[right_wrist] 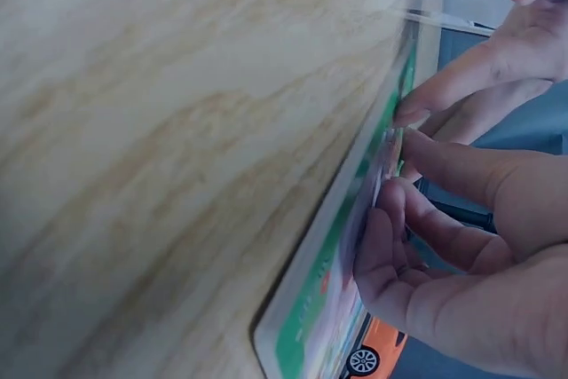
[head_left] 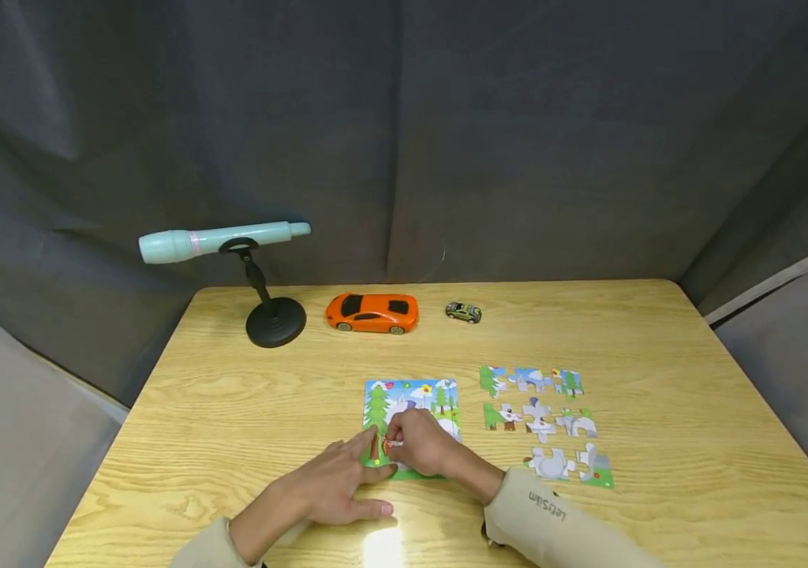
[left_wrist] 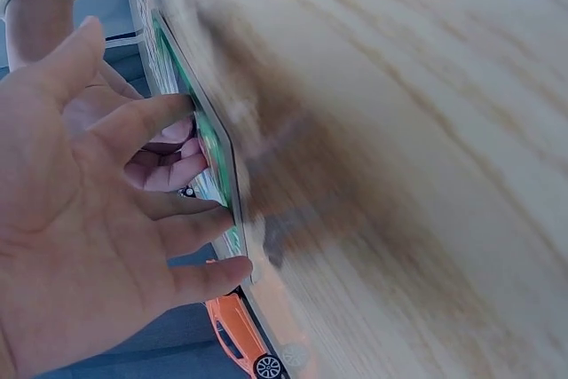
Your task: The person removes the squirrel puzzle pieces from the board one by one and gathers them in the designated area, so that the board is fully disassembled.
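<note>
A square picture puzzle board (head_left: 404, 386) with trees, flowers and a green border lies on the table under both hands. My left hand (head_left: 336, 483) reaches over its lower left corner, fingers spread and fairly straight; in the left wrist view the fingertips (left_wrist: 232, 268) rest along the board's edge. My right hand (head_left: 424, 443) pinches a small puzzle piece (head_left: 389, 445) between thumb and curled fingers, low over the left part of the board. In the right wrist view the fingers (right_wrist: 386, 219) hide most of that piece.
Right of the board, loose puzzle pieces (head_left: 539, 418) lie in three rows. Behind stand an orange toy car (head_left: 375, 313), a small patterned toy car (head_left: 463, 312) and a light blue microphone (head_left: 233, 237) on a black stand (head_left: 275, 322). A dark curtain (head_left: 518, 158) hangs beyond the wooden table (head_left: 233, 418).
</note>
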Demonstrator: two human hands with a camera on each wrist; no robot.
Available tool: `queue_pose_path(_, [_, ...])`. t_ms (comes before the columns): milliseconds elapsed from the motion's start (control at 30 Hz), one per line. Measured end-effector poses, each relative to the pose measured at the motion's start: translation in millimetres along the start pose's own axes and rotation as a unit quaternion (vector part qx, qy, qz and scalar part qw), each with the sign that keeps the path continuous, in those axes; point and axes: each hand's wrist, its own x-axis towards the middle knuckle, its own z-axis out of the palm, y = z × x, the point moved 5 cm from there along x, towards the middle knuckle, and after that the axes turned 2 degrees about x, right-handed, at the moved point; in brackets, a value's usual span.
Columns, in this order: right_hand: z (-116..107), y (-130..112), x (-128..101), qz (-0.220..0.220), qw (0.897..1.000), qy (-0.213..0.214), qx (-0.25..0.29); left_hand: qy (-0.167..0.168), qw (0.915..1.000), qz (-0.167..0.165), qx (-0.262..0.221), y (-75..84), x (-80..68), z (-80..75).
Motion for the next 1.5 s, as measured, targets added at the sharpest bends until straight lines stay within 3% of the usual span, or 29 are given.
queue_pose_path(533, [2.6, 0.3, 5.8, 0.004, 1.000, 0.002, -0.024, -0.013, 0.9999, 0.006, 0.004, 7.4, 1.4, 3.3])
queue_pose_path(800, [-1.0, 2.5, 4.7, 0.012, 1.000, 0.004, 0.008, -0.007, 0.9999, 0.011, -0.004, 8.8, 2.3, 3.0])
queue_pose_path(967, [-9.6, 6.7, 4.4, 0.011, 1.000, 0.000, 0.028, -0.005, 0.9999, 0.009, 0.004, 8.3, 2.0, 3.4])
queue_pose_path(1200, [-29.2, 15.3, -5.0, 0.023, 0.995, -0.018, 0.100, -0.017, 0.9998, -0.005, 0.001, 8.3, 1.8, 4.0])
queue_pose_path(1500, [-61.3, 38.2, -24.6, -0.001, 0.995, 0.001, 0.103, -0.022, 0.9997, -0.010, 0.009, 7.2, 1.2, 3.4])
